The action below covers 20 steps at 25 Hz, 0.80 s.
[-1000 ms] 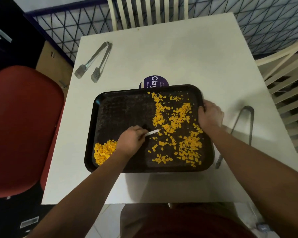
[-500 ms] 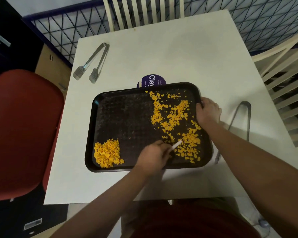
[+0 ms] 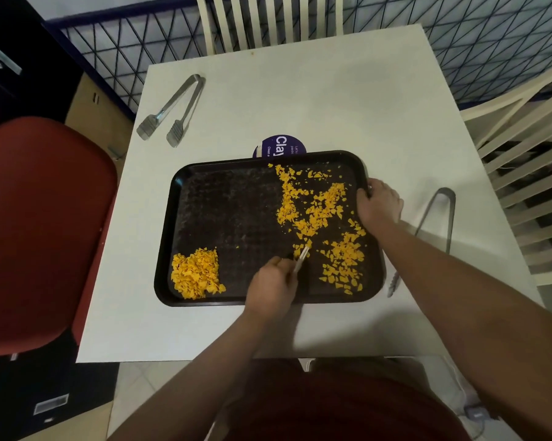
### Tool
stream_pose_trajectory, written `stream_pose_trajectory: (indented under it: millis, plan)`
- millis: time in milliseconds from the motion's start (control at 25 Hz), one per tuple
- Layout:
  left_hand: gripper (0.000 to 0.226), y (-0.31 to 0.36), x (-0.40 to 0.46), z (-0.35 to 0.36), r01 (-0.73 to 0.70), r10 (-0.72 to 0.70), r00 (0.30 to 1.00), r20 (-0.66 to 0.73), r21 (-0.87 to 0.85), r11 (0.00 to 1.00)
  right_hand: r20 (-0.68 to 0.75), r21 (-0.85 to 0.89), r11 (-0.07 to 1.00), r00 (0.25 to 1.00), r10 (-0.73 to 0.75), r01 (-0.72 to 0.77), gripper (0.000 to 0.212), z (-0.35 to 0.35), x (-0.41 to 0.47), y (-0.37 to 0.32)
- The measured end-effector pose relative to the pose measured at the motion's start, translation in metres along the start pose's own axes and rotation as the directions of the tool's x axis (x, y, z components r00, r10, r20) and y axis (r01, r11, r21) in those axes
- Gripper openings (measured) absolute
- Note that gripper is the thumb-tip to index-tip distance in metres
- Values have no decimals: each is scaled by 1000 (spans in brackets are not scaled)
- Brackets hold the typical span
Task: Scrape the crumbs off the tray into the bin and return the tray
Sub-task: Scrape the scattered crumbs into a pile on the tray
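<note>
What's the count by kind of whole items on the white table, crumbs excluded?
Tongs: 2, one pair far left, one right of the tray
Tray: 1
Scraper: 1, in the left hand
Purple round sticker: 1
Total: 5

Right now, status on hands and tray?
Left hand grips scraper. Right hand holds tray edge. Crumbs part piled, rest scattered. No bin in view.

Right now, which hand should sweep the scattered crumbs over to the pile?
Left. The left hand already holds the scraper beside the scattered crumbs, while the right hand steadies the tray.
</note>
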State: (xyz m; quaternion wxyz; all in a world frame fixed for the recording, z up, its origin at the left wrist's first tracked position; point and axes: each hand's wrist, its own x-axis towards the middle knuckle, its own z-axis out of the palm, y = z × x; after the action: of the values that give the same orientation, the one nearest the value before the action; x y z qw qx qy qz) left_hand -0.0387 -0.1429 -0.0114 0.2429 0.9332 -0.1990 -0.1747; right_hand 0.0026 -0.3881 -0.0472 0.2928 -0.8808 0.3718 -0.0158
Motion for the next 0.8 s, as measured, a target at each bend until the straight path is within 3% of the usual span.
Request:
stream_pose_trajectory:
  millis: [120,280,480,800]
  plan:
    - [21,-10,1,-14,2,-4,998,-56,-32,999,88,15,999,996,33,-35,48,-8,-3,-6]
    - [22,-29,9,-30,55,-54,994,-97,12,998,105,43,995,991,80,-85,55,-14,-21,-8]
    - [20,-38,6,-39,116,-117,993,23,38,993,82,23,989,986,144,-146,59,-16,-59,-6]
    - [19,-23,-26,-32,-10,31,956,293,-74,997,57,-130,976,982,182,-174,51,-7,-97,1]
